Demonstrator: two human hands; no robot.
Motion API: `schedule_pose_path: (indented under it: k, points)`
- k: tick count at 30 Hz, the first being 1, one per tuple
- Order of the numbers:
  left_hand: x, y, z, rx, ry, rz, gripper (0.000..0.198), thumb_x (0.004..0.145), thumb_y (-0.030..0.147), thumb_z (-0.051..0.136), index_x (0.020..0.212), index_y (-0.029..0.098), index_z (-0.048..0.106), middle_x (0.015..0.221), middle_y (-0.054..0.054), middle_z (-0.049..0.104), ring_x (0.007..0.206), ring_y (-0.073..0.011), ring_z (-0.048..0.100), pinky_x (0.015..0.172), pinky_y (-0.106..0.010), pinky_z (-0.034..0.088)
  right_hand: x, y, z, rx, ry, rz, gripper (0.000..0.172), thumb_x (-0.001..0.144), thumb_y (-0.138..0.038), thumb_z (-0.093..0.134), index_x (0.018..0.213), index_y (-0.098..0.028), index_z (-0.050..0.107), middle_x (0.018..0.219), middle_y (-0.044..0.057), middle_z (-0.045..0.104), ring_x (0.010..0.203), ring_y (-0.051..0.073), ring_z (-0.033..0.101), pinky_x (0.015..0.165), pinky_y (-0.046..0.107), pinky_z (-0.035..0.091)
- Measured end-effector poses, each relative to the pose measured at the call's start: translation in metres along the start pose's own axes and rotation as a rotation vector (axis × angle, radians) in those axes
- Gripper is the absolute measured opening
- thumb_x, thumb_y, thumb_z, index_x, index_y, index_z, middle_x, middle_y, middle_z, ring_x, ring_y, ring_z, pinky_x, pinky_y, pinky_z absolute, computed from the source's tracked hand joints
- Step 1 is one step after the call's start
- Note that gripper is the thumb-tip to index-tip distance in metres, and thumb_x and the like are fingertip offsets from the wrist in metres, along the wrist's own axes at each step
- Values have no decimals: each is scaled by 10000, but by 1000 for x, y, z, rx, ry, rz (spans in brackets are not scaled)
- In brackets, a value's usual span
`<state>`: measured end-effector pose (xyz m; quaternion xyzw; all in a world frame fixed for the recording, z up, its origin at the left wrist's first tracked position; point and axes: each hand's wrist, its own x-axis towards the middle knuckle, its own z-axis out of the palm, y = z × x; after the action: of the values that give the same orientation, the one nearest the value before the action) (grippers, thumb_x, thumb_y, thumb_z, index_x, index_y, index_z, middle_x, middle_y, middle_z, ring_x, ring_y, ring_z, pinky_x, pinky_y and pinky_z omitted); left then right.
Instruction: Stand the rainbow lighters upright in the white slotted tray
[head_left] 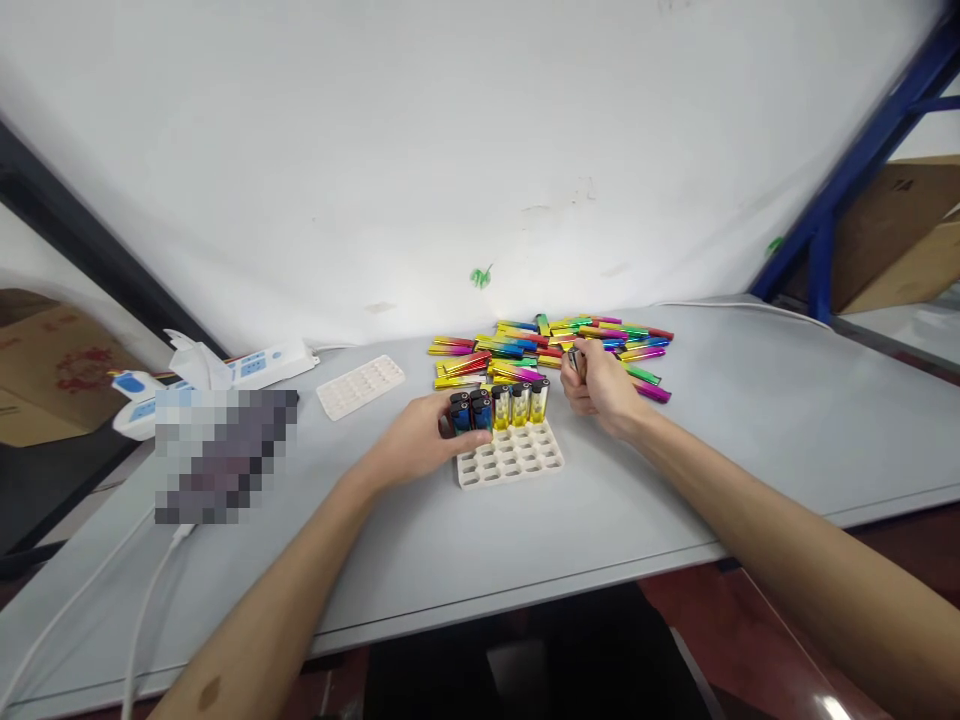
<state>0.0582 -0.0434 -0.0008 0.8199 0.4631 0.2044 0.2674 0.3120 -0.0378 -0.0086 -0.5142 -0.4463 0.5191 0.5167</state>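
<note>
A white tray [511, 462] with rows of oval slots lies in front of me. Upright in its back left are several blue lighters [471, 412] with black tops, and beside them clear lighters [519, 408] with yellow lower parts. My left hand [427, 437] is closed around the blue lighters, thumb across their front and fingers partly hidden behind. Just right of the tray, my right hand [600, 390] is closed on a lighter [575, 358]; only its dark and metal top shows. Behind both hands spreads a loose pile of shiny, multicoloured flat pieces shaped like lighter sleeves [517, 345].
A second white slotted tray [360, 387] lies to the left. Farther left are power strips [274, 362], a pixelated dark object [232, 455] and white cables [142, 610]. A white wall [420, 180] rises behind the grey table [420, 550]. Cardboard boxes [892, 230] stand beyond the sides.
</note>
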Motion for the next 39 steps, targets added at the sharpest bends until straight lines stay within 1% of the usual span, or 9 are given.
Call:
schedule_pose_path:
  k: [3,8,13,18,22,26,28,32,39]
  points:
    - [1,-2,2,-17,14,1,507,779,585,669,1127,217,652,1101,-41,717,913,-239,656,763,-334,506,-3,-1,2,38,-2,-6,495,937,-480,343,520,-214,318,462,-58,206,409,73,109,399,231,91]
    - [2,-4,5,-62,25,21,506,763,574,694,1124,222,652,1140,-36,713,978,-244,656,825,-340,514,-3,1,4,33,-50,-24,558,924,-642,327,594,-207,440,486,-63,240,401,75,161,402,233,122]
    - [2,-5,5,-32,32,29,496,774,562,688,1135,225,658,1140,-33,710,971,-240,652,838,-346,512,-4,0,0,-81,-14,-231,375,912,-567,486,824,-212,569,692,-8,517,558,128,496,513,271,384]
    - [2,-3,4,-16,34,-3,499,773,564,688,1136,222,663,1142,-41,704,973,-242,650,834,-346,512,-9,-10,-8,-333,72,-435,364,816,-471,708,681,-203,500,679,-29,501,643,115,460,610,272,371]
    - [1,-3,4,-29,30,-22,492,772,577,686,1118,227,665,1123,-34,711,954,-241,660,810,-350,520,-8,-16,-16,-102,-19,-348,413,810,-501,710,646,-203,475,606,-45,447,545,92,408,530,265,354]
    - [2,-4,6,-41,37,-4,496,770,554,697,1135,219,665,1140,-40,709,990,-253,658,853,-365,517,-14,-18,-11,-5,-110,-335,342,781,-498,741,867,-223,559,654,-39,553,551,117,553,538,279,459]
    - [2,-4,7,-80,41,19,478,778,522,700,1149,222,658,1158,-35,707,1014,-249,657,872,-357,516,-22,-14,-2,-132,-59,-463,404,750,-488,772,977,-238,552,697,-33,595,573,143,609,555,303,502]
    - [2,-3,11,-183,26,77,484,760,468,736,1172,232,647,1192,-22,702,1078,-237,647,927,-331,504,-38,3,20,-550,65,-788,407,741,-457,790,977,-230,548,734,-4,648,596,154,629,576,304,511]
    - [1,-1,12,-168,11,5,430,728,498,748,1048,216,690,1029,-15,743,927,-238,681,833,-339,536,-42,20,36,-979,44,-761,328,835,-502,681,985,-237,561,720,21,668,591,165,605,523,267,403]
